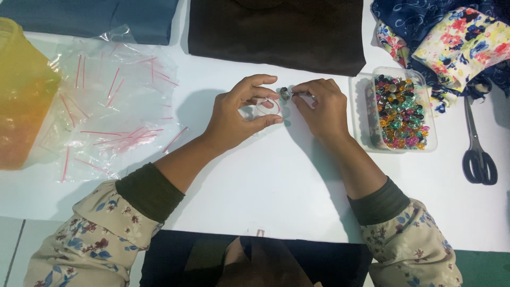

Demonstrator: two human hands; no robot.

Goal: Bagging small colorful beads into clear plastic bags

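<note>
My left hand [240,114] pinches a small clear zip bag [265,108] with a red strip, holding its mouth apart between thumb and fingers. My right hand [321,106] holds a small dark faceted bead [285,93] at its fingertips, right at the top edge of the bag. Both hands rest over the white table [255,186], close together. To the right of my right hand stands a clear plastic tub [366,114] filled with several coloured glassy beads [401,111].
A pile of small clear zip bags [114,106] lies at the left, beside a yellow plastic container [21,90]. Dark brown cloth [276,32] and blue cloth [95,18] lie at the back. Floral fabrics [457,40] and black scissors [478,154] are at the right.
</note>
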